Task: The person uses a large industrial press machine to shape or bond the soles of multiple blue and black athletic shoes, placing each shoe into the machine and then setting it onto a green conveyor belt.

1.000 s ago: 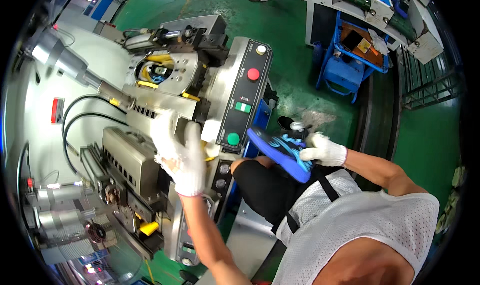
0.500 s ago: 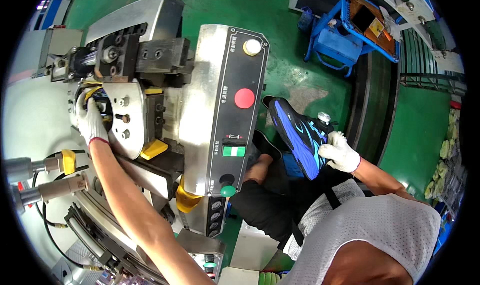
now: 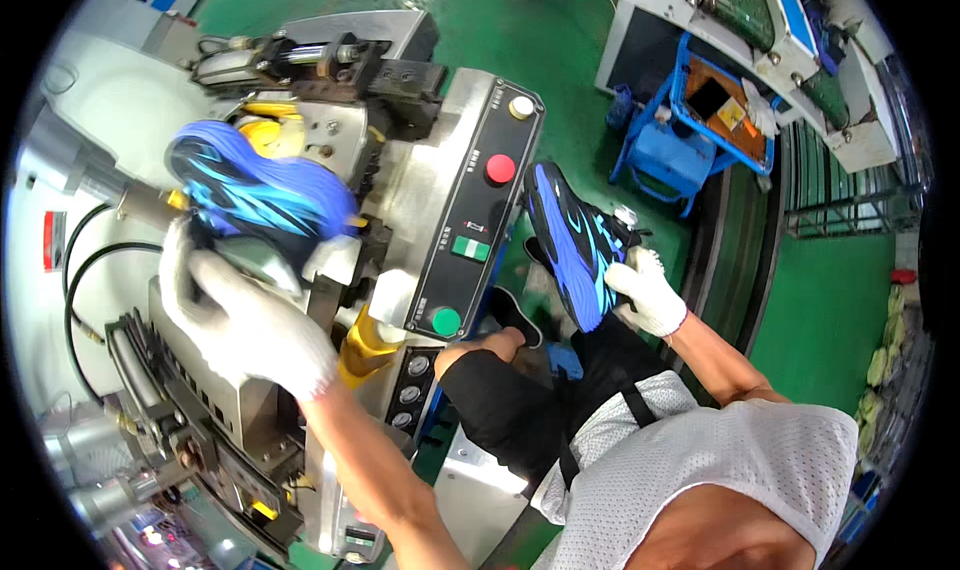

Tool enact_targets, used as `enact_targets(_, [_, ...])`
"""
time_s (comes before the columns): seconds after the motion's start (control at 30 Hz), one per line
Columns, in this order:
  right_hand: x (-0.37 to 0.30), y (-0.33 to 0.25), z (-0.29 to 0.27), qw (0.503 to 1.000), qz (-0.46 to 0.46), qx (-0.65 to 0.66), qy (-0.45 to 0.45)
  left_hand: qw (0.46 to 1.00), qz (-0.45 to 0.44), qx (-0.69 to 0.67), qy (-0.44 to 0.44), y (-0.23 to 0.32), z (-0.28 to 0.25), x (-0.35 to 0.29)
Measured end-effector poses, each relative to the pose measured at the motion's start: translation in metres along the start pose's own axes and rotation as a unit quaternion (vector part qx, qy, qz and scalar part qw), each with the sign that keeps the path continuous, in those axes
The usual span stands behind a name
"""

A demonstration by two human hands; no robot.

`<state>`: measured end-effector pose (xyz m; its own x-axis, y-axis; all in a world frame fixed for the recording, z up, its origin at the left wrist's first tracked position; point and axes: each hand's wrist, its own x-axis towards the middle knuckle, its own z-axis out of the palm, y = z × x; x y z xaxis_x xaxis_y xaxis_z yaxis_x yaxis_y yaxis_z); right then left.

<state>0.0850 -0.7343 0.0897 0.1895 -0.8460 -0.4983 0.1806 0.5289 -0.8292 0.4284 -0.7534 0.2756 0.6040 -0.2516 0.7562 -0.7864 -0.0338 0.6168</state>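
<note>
Okay, our left hand (image 3: 245,322) is half-curled, holding one shoe (image 3: 262,188); right hand (image 3: 650,292) closed on a second shoe (image 3: 575,242). We'd keep both clear of the machine (image 3: 430,185).

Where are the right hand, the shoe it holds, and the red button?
Right hand (image 3: 651,295): head view, its white-gloved middle.
Held shoe (image 3: 571,253): head view, its purplish-blue sole.
Red button (image 3: 500,169): head view, centre of its round face.

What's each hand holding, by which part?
Right hand: a black and blue sports shoe, by the upper, near its lower end in view. Left hand: another black and blue shoe, apparently held opposite its sole; blur hides the exact grip.
</note>
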Motion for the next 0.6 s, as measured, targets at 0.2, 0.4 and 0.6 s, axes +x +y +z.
enact_targets(0.2, [0.039,-0.09,0.091,0.947,-0.232,-0.11,-0.195,0.872,-0.256,-0.25,-0.334,0.004,-0.166,-0.152])
enact_targets(0.4, [0.113,-0.184,0.278,0.78,-0.369,-0.489,-0.128,0.841,-0.18,-0.087,-0.504,-0.039,-0.263,-0.277])
enact_targets(0.6, [0.202,-0.175,0.45,0.622,-0.383,-0.666,-0.152,0.834,-0.214,-0.132,-0.492,-0.05,-0.274,-0.268])
